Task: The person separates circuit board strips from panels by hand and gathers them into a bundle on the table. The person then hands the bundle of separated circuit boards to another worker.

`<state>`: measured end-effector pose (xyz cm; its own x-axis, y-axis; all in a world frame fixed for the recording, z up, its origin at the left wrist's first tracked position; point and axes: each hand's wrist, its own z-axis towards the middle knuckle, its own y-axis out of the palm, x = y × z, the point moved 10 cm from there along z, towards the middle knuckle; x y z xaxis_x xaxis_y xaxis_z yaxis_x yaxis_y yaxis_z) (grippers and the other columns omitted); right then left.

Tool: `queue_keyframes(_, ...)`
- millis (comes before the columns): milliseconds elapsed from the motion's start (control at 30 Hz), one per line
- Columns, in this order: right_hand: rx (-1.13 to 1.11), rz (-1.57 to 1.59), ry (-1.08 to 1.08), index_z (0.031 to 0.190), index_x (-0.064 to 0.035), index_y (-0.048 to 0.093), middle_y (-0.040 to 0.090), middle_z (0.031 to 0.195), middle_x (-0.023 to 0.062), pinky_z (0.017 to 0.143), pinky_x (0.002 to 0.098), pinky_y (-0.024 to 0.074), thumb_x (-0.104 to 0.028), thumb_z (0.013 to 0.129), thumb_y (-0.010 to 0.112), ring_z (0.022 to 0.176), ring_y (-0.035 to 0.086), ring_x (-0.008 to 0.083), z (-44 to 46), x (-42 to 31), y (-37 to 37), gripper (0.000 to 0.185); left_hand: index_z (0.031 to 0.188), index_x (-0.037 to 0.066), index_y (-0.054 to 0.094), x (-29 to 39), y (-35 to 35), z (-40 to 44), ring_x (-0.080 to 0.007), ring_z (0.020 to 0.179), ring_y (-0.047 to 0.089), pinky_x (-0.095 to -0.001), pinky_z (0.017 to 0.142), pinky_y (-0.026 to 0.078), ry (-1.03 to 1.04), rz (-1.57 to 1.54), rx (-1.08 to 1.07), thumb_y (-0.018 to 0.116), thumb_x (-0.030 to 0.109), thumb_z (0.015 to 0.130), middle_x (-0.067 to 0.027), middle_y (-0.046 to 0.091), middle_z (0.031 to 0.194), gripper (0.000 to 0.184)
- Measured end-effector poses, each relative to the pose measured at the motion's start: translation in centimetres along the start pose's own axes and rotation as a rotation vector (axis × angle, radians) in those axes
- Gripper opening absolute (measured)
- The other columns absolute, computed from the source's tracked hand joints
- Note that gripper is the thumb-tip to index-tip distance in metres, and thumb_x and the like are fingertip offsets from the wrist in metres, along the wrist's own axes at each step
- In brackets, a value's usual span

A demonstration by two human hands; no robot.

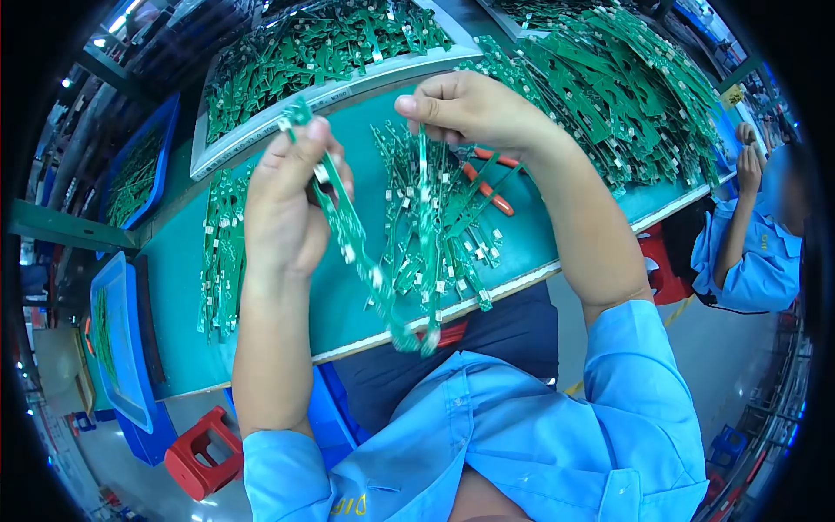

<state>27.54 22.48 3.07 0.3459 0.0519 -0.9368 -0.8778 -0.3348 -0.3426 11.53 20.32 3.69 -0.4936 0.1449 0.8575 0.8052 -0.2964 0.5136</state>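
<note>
My left hand (291, 191) is closed around a long green circuit board strip (350, 230) with small white connectors, which slants down toward my lap. In my right hand (474, 109), thumb and fingers pinch the top of another green circuit board strip (424, 196), hanging nearly straight down. The lower ends of both strips come close together past the table's front edge; blur hides whether they touch or are joined. Behind the right strip lies a loose heap of similar boards (402, 174). Red-handled pliers (491, 190) rest under my right forearm, partly covered by boards.
A white-framed tray (261, 143) full of green boards stands at the back. Large board stacks (600, 96) cover the right side, and a row of boards (222, 252) lies left. Blue trays (130, 348) and a red stool (204, 452) are at left. A co-worker (752, 235) sits at right.
</note>
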Motion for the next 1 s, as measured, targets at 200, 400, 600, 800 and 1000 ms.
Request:
queue_keyframes(200,-0.089,0.035,-0.25,0.101,-0.0044,0.065,0.063,0.088,0.0035,0.062,0.0247,0.048,-0.045,0.086,0.061,0.077,0.059,0.0113,-0.9,-2.8,1.4,0.043,0.084,0.007,0.057,2.7,-5.5,1.2,-0.0126,0.065,0.055,-0.0255,0.061,0.048,0.158,-0.133,0.265,0.063,0.022,0.088,-0.0037,0.058,0.071,0.017)
queue_keyframes(400,-0.434,-0.103,-0.214,0.089,-0.0013,0.064,0.06,0.072,-0.0011,0.058,0.0206,0.0428,-0.029,0.082,0.071,0.067,0.054,0.0045,-3.3,-4.5,6.6,0.029,0.085,0.007,0.058,4.5,-7.9,1.3,-0.0132,0.071,0.054,-0.0283,0.068,0.046,0.339,-0.213,0.286,0.062,0.023,0.089,-0.004,0.059,0.077,0.017)
queue_keyframes(600,0.16,0.205,-0.326,0.081,-0.0059,0.066,0.063,0.073,-0.0004,0.052,0.0218,0.0433,-0.028,0.087,0.061,0.063,0.057,0.0067,-1.5,-4.2,-2.1,0.023,0.092,0.006,0.06,4.9,-4.5,0.5,-0.0188,0.088,0.06,-0.0332,0.08,0.05,0.303,-0.258,0.185,0.06,0.019,0.09,-0.0082,0.063,0.089,0.014)
queue_keyframes(800,0.296,0.371,-0.478,0.084,-0.0049,0.065,0.063,0.073,0.0006,0.051,0.0201,0.0415,-0.031,0.089,0.059,0.06,0.056,0.0055,-2.2,-4.3,-5.4,0.027,0.117,-0.003,0.051,3.8,-2.2,-1.2,-0.0317,0.115,0.05,-0.0439,0.095,0.045,0.263,-0.26,-0.043,0.055,0.029,0.092,-0.02,0.053,0.12,0.041)
queue_keyframes(1000,-0.029,0.366,-0.295,0.081,-0.0076,0.066,0.062,0.068,-0.0003,0.051,0.0172,0.0404,-0.034,0.086,0.063,0.057,0.053,0.0038,-2.8,-4.4,-1.5,0.027,0.117,-0.005,0.049,6.6,-1.1,-3.8,-0.0292,0.103,0.057,-0.04,0.083,0.049,0.1,0.072,-0.358,0.05,0.046,0.091,-0.0183,0.057,0.112,0.057)
